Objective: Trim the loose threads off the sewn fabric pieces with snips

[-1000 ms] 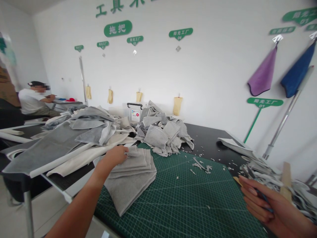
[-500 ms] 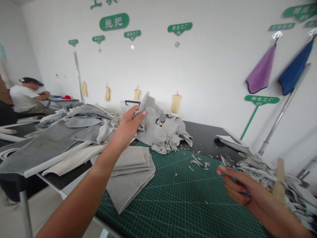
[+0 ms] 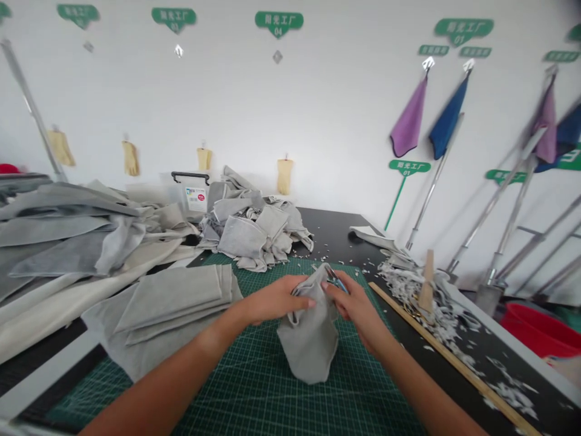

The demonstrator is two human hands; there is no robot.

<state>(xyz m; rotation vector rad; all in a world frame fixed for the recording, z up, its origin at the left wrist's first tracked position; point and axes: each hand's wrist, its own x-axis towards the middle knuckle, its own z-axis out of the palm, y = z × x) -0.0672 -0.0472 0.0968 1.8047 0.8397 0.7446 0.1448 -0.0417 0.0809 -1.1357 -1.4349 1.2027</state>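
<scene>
A piece of grey cloth [image 3: 311, 345] hangs over the green cutting mat [image 3: 363, 369]. My left hand [image 3: 281, 300] grips its upper part, with the thumb on top of a fold. In my right hand [image 3: 347, 297] is a pair of small scissors [image 3: 336, 280] with a blue handle; its metal blades lie at the cloth's top edge. My right thumb and fingers press against the cloth's upper right side. Whether the blades are parted I cannot make out. To the left, a stack of folded grey cloths [image 3: 172, 303] rests on the mat's edge.
Behind the mat is a heap of grey cloth pieces [image 3: 254, 230], beside a clear box [image 3: 195, 197] with a black handle. Larger grey sheets [image 3: 59, 236] fill the left. On the right lie a long wooden strip [image 3: 445, 351], cloth scraps [image 3: 408, 281] and a red bucket [image 3: 540, 330].
My left hand has brought the grey cloth from the heap to above the mat. My right hand with the scissors has come in to meet it. The view has turned right.
</scene>
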